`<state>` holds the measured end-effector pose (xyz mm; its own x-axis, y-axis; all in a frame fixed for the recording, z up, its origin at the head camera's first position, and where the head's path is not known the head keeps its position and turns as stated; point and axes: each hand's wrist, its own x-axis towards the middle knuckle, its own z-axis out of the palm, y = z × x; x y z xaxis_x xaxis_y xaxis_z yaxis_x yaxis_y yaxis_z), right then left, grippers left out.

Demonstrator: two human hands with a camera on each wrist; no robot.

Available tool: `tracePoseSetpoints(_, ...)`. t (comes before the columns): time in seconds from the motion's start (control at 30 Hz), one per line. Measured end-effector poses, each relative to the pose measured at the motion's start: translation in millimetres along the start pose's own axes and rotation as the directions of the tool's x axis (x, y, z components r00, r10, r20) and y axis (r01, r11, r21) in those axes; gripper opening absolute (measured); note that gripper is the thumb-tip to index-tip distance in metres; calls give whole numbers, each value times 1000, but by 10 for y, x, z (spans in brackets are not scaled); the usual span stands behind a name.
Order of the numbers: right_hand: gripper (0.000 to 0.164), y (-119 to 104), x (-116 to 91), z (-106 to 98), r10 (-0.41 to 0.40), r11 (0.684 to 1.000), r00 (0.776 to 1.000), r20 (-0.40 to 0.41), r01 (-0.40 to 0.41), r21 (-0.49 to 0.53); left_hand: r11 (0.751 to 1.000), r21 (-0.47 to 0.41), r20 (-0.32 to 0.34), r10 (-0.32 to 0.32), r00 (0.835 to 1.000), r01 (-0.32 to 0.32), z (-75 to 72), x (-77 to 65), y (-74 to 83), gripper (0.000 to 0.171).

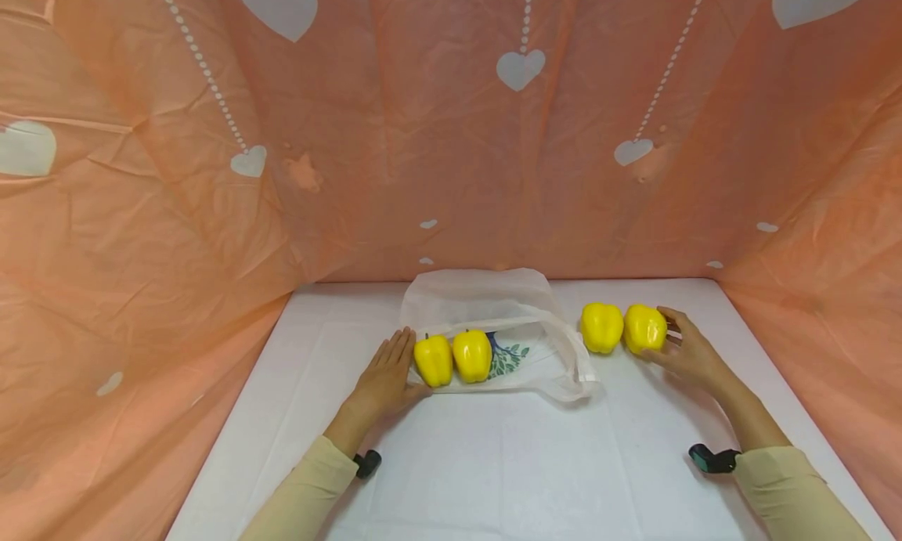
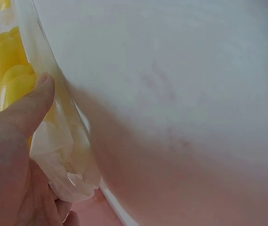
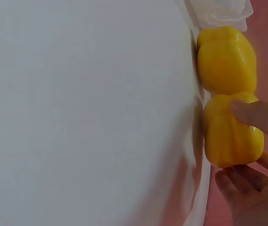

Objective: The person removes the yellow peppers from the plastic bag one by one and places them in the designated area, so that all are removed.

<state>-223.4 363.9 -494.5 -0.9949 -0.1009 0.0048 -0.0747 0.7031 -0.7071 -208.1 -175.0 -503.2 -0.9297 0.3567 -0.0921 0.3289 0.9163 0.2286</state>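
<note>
Head | L grip (image 1: 384, 373) wide | R grip (image 1: 683, 355) holds pepper (image 1: 644, 329) | L pr (image 1: 472, 356): stems/axes away

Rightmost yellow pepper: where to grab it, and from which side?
I'd take the rightmost yellow pepper round its plump body, coming from its right and probably spanning its near and far sides. The neighbouring pepper crowds its left, and the rounded, bulging walls look broad enough to hold.
</note>
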Motion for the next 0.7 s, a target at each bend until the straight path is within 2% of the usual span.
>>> tracePoseSetpoints(0.47,102,-3,65,62,1,999,1000,30,-2,36,1000,8,0,0,1000,0,4,10,-7,105)
tracePoseSetpoints(0.7,100,-5,84,93,-26,998,999,39,23,63,1000,9,3,-4,1000,4,1,4,2,105)
